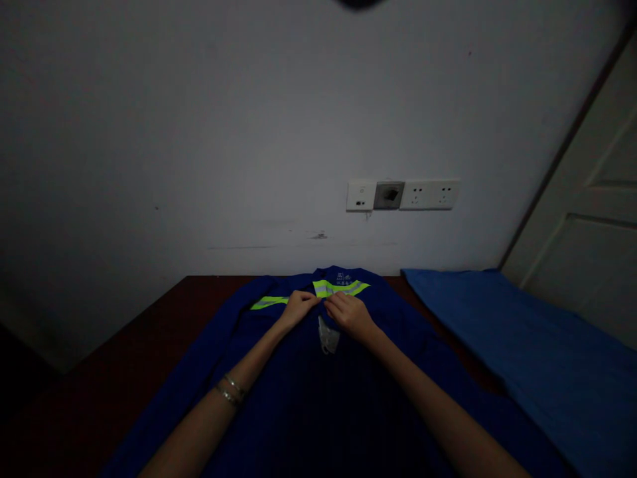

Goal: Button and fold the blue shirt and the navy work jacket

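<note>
Blue garment (398, 322) lies spread on the dark red bench (169, 325), collar reaching the far edge by the wall (249, 166). Left hand (301, 307) and right hand (350, 315) both pinch its cloth near the yellow-green strip (357, 288), fingertips close together. Room is on the left: bench shows past the sleeve. Right side tighter, blue cloth (537, 358) there, panelled door (597, 219) beyond.

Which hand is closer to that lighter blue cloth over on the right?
Right. The right hand is at the dark blue garment, left of the lighter blue cloth; the left hand is farther left.
</note>
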A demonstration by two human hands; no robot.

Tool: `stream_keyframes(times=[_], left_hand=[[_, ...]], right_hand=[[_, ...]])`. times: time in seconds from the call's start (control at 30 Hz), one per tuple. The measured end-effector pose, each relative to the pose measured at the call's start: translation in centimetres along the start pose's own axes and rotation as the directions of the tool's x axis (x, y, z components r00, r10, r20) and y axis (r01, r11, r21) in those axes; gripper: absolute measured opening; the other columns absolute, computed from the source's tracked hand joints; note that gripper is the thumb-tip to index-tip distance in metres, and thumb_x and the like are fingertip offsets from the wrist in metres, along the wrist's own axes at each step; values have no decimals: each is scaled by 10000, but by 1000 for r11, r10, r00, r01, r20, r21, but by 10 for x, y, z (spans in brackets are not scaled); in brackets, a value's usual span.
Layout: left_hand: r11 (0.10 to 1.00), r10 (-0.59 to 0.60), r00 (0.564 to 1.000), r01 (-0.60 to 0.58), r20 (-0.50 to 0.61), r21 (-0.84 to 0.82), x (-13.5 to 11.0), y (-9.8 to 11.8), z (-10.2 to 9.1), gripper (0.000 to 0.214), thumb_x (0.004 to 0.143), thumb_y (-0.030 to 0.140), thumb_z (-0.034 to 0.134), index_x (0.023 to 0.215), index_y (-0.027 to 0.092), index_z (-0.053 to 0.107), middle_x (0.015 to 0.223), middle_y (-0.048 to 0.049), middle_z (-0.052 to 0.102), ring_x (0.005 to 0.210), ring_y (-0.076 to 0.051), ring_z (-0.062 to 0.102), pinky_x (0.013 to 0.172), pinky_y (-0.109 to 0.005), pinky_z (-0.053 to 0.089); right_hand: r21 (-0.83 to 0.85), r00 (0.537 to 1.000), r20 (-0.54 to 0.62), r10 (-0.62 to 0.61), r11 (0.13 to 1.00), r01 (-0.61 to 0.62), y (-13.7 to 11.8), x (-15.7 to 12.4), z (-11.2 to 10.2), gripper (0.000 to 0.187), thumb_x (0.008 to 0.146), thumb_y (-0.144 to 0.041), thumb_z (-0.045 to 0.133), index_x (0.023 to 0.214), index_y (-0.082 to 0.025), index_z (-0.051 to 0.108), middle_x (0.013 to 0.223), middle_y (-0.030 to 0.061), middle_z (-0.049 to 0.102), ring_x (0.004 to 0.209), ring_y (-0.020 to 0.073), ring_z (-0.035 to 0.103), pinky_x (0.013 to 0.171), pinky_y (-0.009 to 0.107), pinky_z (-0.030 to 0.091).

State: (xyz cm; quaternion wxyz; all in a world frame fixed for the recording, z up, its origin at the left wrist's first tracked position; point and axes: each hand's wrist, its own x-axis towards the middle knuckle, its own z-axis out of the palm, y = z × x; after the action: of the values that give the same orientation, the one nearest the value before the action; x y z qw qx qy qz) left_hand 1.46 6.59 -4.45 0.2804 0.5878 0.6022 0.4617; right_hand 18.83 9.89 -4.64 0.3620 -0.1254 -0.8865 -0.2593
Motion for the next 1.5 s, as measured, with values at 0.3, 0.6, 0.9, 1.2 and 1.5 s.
stream_keyframes(times=[0.3,0.6,0.9,1.2,1.5], left_hand=[[927,291,923,-206,-252,314,-4,14,-8,327,577,235,676,867,129,568,786,-7,547,706,-126,481,639,-229,387],[950,124,986,-150,112,274,-1,27,-19,183,674,197,570,759,112,707,727,-44,689,678,-156,595,651,-238,434],[971,-24,989,-12,144,239,-1,28,-23,251,662,251,552,743,77,714,647,-37,672,558,-129,531,537,-219,377],[986,-125,978,105,166,126,-5,28,-21,199,611,271,590,612,96,684,476,34,507,438,-64,347,441,-200,242],[968,-209,972,221,104,-123,-6,21,-11,171,565,278,643,581,107,649,446,44,456,420,-52,335,426,-202,241]], right_hand=[[17,1000,4,-30,999,30,4,-2,-1,197,881,-165,420,892,-146,616,835,79,627,815,179,528,687,296,410],[2,997,-12,-71,997,71,3,1,-6,234,892,-164,394,883,-144,627,824,78,632,786,175,527,649,290,403],[-9,994,-29,-106,994,106,4,-2,-5,196,880,-165,428,898,-138,621,844,75,641,813,185,525,670,298,401],[-19,993,-30,-110,994,110,4,-1,-6,212,887,-158,410,903,-145,620,854,76,638,828,183,517,721,320,393],[134,1000,-15,-2,991,4,3,-2,-2,197,884,-190,431,945,-172,618,893,72,636,837,185,525,733,335,404]])
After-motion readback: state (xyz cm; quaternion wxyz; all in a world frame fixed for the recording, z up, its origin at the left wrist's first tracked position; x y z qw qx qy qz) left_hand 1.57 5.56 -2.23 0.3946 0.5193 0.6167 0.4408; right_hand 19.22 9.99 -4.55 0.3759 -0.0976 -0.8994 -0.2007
